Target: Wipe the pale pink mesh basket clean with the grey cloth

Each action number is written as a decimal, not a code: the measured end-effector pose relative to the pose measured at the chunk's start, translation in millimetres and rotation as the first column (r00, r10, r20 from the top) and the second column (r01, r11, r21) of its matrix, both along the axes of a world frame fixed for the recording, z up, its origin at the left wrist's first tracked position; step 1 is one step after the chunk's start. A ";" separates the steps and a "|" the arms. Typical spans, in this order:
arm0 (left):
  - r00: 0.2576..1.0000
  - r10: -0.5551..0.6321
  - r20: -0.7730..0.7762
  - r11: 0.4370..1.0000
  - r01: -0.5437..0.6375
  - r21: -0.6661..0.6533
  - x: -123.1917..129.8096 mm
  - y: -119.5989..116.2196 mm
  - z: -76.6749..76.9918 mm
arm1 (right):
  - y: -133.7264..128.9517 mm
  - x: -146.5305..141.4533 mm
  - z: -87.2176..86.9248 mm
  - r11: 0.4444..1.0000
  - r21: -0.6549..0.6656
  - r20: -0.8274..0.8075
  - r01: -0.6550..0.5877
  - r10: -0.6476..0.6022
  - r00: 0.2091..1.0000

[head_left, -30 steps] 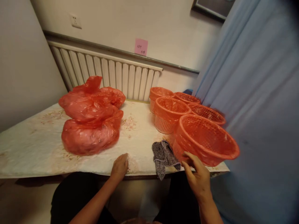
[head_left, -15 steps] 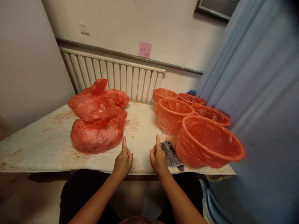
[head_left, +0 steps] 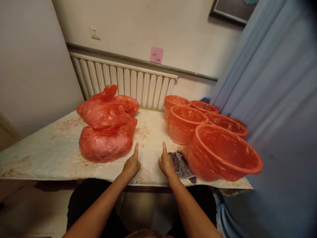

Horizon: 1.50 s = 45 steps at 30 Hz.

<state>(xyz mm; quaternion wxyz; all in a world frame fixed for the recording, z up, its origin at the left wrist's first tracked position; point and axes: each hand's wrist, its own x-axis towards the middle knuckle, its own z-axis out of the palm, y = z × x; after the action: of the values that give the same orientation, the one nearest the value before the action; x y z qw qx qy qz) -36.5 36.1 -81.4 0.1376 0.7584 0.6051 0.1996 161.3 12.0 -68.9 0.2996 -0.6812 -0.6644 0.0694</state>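
The left hand (head_left: 131,166) is at the lower centre of the frame, index finger stretched out toward the top, the other fingers curled in, holding nothing; the right hand (head_left: 166,163) is just right of it, posed the same way, also holding nothing; the two stand apart, over the near part of the floral cloth (head_left: 151,148).

The grey rag (head_left: 182,165) lies in the lower right of centre, just beside the right hand; whether they touch, I cannot tell. The red plastic bags (head_left: 107,143) sit bunched together left of centre, nearest to the left hand; the red baskets (head_left: 182,134), five of them, stand grouped right of centre, red plastic film over the rims of the nearer ones.

The white radiator (head_left: 133,82) runs across the upper left and centre; the pink note (head_left: 156,55) is above it at upper centre; the blue curtain (head_left: 267,99) hangs down the right side.
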 end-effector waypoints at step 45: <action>0.996 -0.009 0.089 0.995 0.017 -0.096 9.4 0.0 1.7 | -2.5 11.8 -10.2 0.994 -0.101 -0.047 0.048 -0.053 0.998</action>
<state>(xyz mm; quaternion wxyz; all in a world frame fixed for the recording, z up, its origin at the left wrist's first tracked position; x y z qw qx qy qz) -27.2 36.1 -79.7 0.2022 0.7452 0.6024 0.2024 173.1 9.6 -79.1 0.2832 -0.7099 -0.6351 0.1119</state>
